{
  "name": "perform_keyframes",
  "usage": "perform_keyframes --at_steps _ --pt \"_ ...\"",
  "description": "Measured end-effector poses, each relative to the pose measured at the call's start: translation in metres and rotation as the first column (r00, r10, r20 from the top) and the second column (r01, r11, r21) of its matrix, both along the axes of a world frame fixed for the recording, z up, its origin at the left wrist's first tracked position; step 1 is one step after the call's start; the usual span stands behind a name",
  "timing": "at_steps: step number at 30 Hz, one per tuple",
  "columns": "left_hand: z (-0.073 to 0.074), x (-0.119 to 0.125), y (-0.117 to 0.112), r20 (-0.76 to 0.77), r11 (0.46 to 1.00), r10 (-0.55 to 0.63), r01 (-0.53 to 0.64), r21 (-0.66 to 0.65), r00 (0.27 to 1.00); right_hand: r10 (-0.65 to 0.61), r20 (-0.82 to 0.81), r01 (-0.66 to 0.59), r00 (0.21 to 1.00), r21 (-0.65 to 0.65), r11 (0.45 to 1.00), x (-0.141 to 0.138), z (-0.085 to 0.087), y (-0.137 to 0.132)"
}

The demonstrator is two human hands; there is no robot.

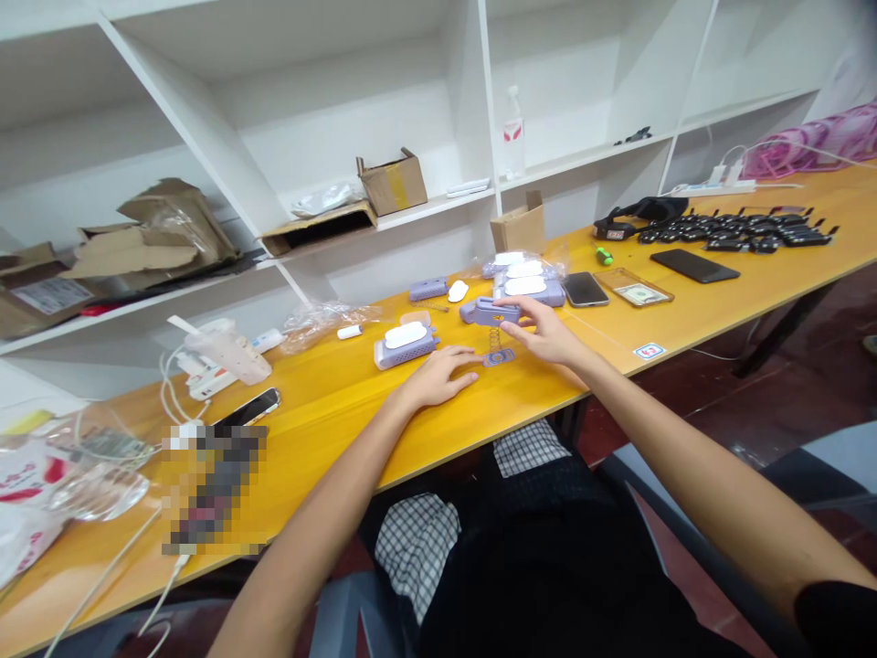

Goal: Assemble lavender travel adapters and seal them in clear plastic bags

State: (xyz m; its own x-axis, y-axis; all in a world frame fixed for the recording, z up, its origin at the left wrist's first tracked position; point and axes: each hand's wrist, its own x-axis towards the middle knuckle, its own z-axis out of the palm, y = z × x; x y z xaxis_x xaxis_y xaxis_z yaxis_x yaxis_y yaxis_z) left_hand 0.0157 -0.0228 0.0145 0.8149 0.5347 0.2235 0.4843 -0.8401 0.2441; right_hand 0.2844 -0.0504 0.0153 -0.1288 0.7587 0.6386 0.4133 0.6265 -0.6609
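Observation:
My left hand (438, 373) lies on the yellow table (329, 411), fingers stretched toward a small purple part with a metal spring (496, 352). My right hand (541, 329) hovers just right of that spring, fingers spread, its fingertips touching a purple plastic device (488, 313). Neither hand grips anything. A purple device with a white pad (406, 344) sits just beyond my left hand. More purple and white devices (526, 283) lie in a clear bag behind my right hand.
Two phones (585, 289) (693, 265), a clear tray with a banknote (634, 291), several black parts (740, 228) and a small cardboard box (521, 227) lie to the right. A power strip (219, 361), a phone (250, 408) and cables lie left. White shelves with boxes stand behind.

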Motion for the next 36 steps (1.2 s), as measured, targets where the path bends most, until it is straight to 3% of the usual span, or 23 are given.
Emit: perform_keyframes --at_steps 2,5,8,11,15,19,25,30,36 --pt "0.007 -0.007 0.006 0.105 0.997 0.029 -0.036 0.062 0.994 -0.038 -0.001 0.038 0.999 0.0 0.999 0.004 0.0 0.001" --pt "0.021 -0.029 0.02 0.247 0.972 0.147 -0.186 0.144 0.958 -0.122 0.01 0.122 0.993 -0.017 0.992 0.012 -0.004 0.006" --pt "0.028 -0.063 0.039 0.25 0.931 0.272 -0.32 0.174 0.929 -0.184 0.034 0.186 0.982 -0.052 0.981 0.018 -0.013 0.013" --pt "0.025 -0.095 0.056 0.239 0.892 0.373 -0.417 0.175 0.897 -0.177 0.034 0.18 0.984 -0.118 0.977 0.019 -0.022 0.019" --pt "0.013 -0.117 0.069 0.23 0.896 0.424 -0.443 0.039 0.876 -0.151 -0.064 0.129 0.987 -0.267 0.955 0.016 -0.031 0.024" --pt "0.005 -0.122 0.072 0.175 0.871 0.49 -0.471 -0.139 0.854 -0.171 -0.228 0.068 0.959 -0.399 0.914 0.014 -0.03 0.022" --pt "0.003 -0.118 0.069 0.207 0.867 0.486 -0.438 -0.236 0.849 -0.189 -0.464 -0.078 0.866 -0.497 0.864 0.016 -0.021 0.018" --pt "0.008 -0.102 0.06 0.293 0.874 0.487 -0.456 -0.172 0.823 -0.221 -0.614 -0.198 0.758 -0.539 0.819 0.016 -0.018 0.017" --pt "0.019 -0.077 0.044 0.38 0.921 0.38 -0.382 -0.075 0.843 -0.207 -0.646 -0.215 0.734 -0.511 0.832 0.014 -0.019 0.015"
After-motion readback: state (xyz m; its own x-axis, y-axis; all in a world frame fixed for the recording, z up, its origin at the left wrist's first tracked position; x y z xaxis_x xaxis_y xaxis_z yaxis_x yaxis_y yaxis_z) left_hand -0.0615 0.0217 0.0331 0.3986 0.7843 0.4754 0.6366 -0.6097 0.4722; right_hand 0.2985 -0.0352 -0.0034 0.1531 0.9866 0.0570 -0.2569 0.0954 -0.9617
